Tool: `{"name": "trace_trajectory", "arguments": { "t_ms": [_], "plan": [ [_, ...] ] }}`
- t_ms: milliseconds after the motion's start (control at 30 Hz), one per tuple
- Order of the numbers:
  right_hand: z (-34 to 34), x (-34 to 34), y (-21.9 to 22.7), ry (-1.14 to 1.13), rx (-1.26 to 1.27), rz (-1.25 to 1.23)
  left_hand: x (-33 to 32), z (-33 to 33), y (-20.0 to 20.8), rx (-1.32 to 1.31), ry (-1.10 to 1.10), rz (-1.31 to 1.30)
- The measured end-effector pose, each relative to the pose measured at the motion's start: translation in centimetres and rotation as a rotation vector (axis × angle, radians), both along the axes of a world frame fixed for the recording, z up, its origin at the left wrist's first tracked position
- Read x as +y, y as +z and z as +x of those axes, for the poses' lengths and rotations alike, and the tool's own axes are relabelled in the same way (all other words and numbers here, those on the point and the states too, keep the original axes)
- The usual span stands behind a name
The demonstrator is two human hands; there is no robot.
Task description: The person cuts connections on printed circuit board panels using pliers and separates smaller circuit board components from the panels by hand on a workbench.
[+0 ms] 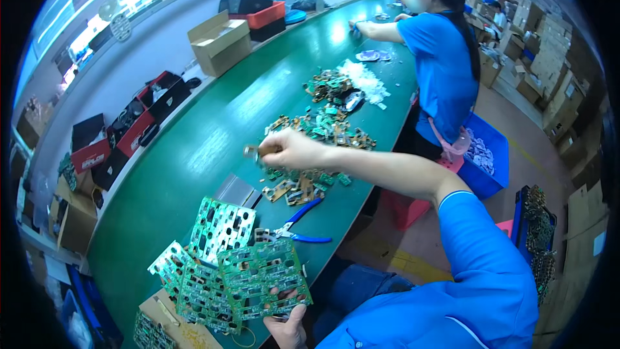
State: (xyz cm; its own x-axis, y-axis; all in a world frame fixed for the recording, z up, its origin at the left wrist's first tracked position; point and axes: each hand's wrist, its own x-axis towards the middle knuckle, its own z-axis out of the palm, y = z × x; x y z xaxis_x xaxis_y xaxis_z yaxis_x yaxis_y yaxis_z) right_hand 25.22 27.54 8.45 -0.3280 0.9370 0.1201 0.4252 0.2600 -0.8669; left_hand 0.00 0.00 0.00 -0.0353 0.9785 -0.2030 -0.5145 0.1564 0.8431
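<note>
My left hand (289, 331) grips the lower corner of a green circuit board panel (261, 278) full of cut-outs, thumb on the near edge, fingers partly visible through the holes. Other green panels (223, 227) lie beneath and beside it. Stretched across the table, my right hand (290, 148) pinches a small brownish circuit board piece (252, 151), partly hidden by the fingers. Below and behind that hand spreads a heap of small green and brown circuit boards (332, 126). Blue-handled pliers (300, 227) rest near the panels, with their jaws pointing left.
A grey flat block (236, 192) lies on the green table (187, 155). White pieces (363, 81) are heaped farther along. A co-worker (439, 58) in blue works at the far right edge. A blue bin (484, 155) stands on the floor; cartons (221, 42) line the left side.
</note>
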Motion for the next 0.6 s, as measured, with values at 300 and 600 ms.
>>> {"name": "trace_trajectory", "arguments": {
  "t_ms": [300,600],
  "plan": [
    [1.7,16.4,4.0,-0.201,0.826,-0.120,0.3,1.5,1.2,-0.017,0.064,0.008],
    [14.3,22.6,1.0,-0.686,0.785,-0.403,-0.2,0.8,-1.3,-0.075,0.085,0.105]
  ]
}}
